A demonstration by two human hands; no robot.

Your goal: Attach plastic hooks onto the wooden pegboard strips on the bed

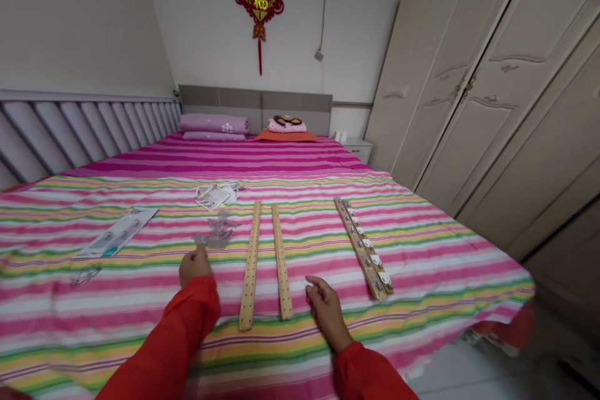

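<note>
My left hand (194,264) is closed, its fingertips at the near left edge of a small heap of clear plastic (219,230). Anything pinched in them is too small to make out. Right of it, two wooden strips (250,269) (282,265) with rows of holes lie lengthwise, side by side with a gap between. My right hand (327,307) hovers over the cloth beside the right strip, fingers loosely bent and apart, holding nothing. Farther right lies a pair of wooden strips fitted with metal pieces and white discs (363,247).
A long clear packet (117,234) and a small clear bag (85,275) lie at the left. More packets (218,194) lie beyond the plastic heap. The striped cloth (300,362) covers the bed. Wardrobes (469,94) stand at the right, a slatted rail (84,131) at the left.
</note>
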